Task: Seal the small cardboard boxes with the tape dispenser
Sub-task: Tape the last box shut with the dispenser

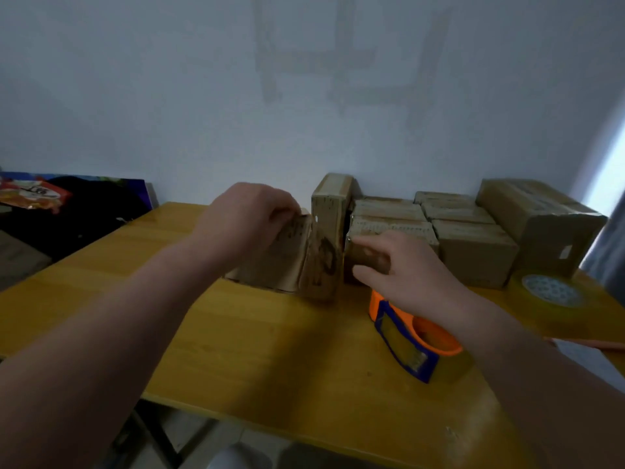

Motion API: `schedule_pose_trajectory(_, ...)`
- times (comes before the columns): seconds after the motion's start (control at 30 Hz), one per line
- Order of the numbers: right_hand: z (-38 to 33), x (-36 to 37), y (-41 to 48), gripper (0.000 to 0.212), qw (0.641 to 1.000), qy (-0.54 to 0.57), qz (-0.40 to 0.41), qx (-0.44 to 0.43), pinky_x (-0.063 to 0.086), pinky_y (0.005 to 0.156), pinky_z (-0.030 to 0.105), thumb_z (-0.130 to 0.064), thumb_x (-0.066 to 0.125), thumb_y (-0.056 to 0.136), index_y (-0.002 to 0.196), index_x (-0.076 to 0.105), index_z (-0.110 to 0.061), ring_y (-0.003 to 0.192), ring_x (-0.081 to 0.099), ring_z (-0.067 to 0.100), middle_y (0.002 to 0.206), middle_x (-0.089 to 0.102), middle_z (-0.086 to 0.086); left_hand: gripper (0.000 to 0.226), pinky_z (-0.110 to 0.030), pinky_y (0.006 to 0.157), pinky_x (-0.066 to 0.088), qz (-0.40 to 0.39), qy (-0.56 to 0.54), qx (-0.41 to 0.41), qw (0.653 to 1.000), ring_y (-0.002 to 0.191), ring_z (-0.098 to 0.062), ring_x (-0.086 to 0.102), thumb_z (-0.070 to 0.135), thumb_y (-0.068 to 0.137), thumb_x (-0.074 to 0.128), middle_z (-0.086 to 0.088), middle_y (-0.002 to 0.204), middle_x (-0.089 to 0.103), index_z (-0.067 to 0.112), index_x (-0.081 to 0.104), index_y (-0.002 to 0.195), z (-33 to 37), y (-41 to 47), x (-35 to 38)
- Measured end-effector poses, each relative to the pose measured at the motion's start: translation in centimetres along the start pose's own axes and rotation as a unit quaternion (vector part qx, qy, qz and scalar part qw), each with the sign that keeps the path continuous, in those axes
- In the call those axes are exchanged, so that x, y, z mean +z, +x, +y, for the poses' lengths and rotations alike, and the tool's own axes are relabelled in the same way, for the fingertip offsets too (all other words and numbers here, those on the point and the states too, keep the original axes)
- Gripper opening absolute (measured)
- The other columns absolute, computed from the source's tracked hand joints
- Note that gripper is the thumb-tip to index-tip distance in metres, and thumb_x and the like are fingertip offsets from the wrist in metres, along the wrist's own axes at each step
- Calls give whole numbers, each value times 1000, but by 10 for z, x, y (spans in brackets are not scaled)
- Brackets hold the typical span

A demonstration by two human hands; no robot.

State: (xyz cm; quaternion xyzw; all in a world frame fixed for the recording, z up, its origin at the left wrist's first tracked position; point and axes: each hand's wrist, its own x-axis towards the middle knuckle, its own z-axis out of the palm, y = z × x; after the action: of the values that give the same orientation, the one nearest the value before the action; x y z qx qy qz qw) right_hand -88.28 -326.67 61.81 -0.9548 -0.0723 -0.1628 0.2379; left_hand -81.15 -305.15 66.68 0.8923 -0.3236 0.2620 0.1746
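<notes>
On the yellow table [257,350] stand several small cardboard boxes. My left hand [247,214] grips the top edge of a tilted box [291,262] in the middle. My right hand [402,265] pinches the front end of another small box [389,228] just right of it, thumb below and fingers on top. An upright box [333,204] stands between the two. The orange and blue tape dispenser [409,343] lies on the table below my right wrist, untouched.
More small boxes [470,245] sit in rows at the back right, with a larger box [541,225] beyond them. A roll of clear tape [551,292] lies flat at the right. Dark clutter and a colourful packet [37,194] are at the left. The table's front edge runs near the bottom.
</notes>
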Motion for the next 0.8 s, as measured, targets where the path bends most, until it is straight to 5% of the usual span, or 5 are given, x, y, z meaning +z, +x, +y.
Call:
schedule_pose_trajectory(0.23, -26, -4, 20, 47, 948, 307, -72, 43, 41, 58, 0, -36, 52, 96, 142, 40, -37, 91, 53, -12, 119, 53, -18, 19, -28, 89, 42, -8, 22, 9, 1000, 101, -15, 59, 26, 92, 57, 4, 109, 67, 23, 68, 107, 16, 24, -11)
schedule_pose_trajectory(0.37, -26, -2, 28, 36, 955, 292, -28, 47, 46, 69, 8, -35, 52, 97, 133, 51, -31, 97, 53, -7, 117, 56, -15, 24, -26, 63, 38, 180, 113, 2, 977, 75, -17, 52, 37, 80, 71, 3, 83, 58, 17, 62, 89, 19, 17, 1)
schedule_pose_trajectory(0.57, -25, 0, 37, 32, 951, 304, -25, 48, 47, 74, 12, -37, 51, 97, 128, 56, -39, 90, 54, -12, 104, 59, -25, 25, -22, 49, 43, 176, 26, 2, 984, 57, -12, 54, 37, 86, 62, 3, 68, 64, 15, 70, 76, 0, 1, 16)
schedule_pose_trajectory(0.7, -20, 2, 47, 36, 945, 322, 9, 65, 45, 79, 10, -41, 55, 93, 127, 60, -34, 95, 52, -12, 111, 59, -22, 41, -25, 89, 47, 114, -91, 2, 989, 101, -8, 63, 47, 85, 54, 9, 111, 68, 19, 71, 110, -10, -13, 26)
schedule_pose_trajectory(0.8, -20, 2, 55, 32, 935, 345, 18, 73, 44, 67, 7, -41, 58, 91, 121, 64, -32, 86, 58, -15, 103, 63, -25, 55, -49, 116, 17, 43, -140, 4, 989, 135, 2, 31, 61, 86, 38, 23, 138, 41, 33, 51, 132, -20, -19, 34)
